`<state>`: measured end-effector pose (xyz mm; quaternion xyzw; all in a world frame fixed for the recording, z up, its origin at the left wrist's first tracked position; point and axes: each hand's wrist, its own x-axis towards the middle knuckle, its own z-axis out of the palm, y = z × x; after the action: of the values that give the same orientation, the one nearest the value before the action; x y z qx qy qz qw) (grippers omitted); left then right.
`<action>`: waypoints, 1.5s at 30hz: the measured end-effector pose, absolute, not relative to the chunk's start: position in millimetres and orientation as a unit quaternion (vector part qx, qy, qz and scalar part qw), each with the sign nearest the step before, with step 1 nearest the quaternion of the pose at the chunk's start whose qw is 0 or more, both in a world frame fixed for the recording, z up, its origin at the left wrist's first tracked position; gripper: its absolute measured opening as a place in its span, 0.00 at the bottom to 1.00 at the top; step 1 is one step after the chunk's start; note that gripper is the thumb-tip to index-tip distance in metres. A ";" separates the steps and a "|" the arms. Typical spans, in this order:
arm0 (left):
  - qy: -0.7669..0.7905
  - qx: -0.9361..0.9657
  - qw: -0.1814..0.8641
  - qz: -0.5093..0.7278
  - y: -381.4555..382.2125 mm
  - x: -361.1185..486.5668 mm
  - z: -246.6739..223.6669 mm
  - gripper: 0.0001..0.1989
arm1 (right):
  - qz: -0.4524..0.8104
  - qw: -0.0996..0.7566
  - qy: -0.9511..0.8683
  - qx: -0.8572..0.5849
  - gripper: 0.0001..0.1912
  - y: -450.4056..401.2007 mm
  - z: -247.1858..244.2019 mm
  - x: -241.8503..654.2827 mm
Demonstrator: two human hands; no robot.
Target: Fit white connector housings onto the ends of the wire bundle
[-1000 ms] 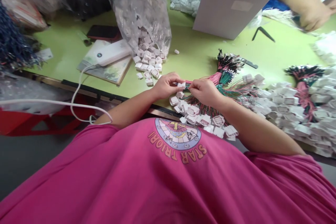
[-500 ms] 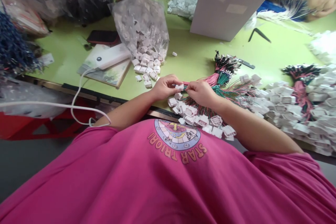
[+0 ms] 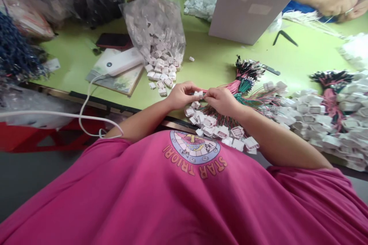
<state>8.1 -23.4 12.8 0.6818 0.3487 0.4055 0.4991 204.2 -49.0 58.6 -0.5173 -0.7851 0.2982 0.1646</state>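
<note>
My left hand (image 3: 183, 95) pinches a small white plastic connector housing (image 3: 198, 94) over the table's front edge. Close on its right, my right hand (image 3: 220, 100) is closed, thumb and forefinger together at the housing's wire side; a thin wire seems to be between them, though the fingers mostly hide it. Beyond that hand lies a bundle of pink and green wires (image 3: 236, 85) with dark tips (image 3: 247, 67). Below both hands, several white connector housings (image 3: 209, 121) hang on wires along the edge.
A clear bag (image 3: 156, 23) spills white housings (image 3: 161, 74). Left of it are a white power bank (image 3: 126, 62) with a cable, a booklet (image 3: 120, 80) and a phone (image 3: 113, 40). A grey box (image 3: 238, 11) stands behind; another person's hands (image 3: 339, 4) work at far right.
My right hand's fingers have shifted slightly at the wire side of the housing. My left hand keeps its hold. The other person's hands at far right have moved.
</note>
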 end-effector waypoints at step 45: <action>0.502 0.468 0.643 0.339 8.5 -59.1 34.1 0.13 | 0.371 0.213 -0.770 -0.473 0.12 -30.2 63.7 200.3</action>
<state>-59.1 8.5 34.1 0.4679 0.5025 0.3390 0.6432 200.3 -30.2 63.7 -0.4728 -0.7705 0.3705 0.2134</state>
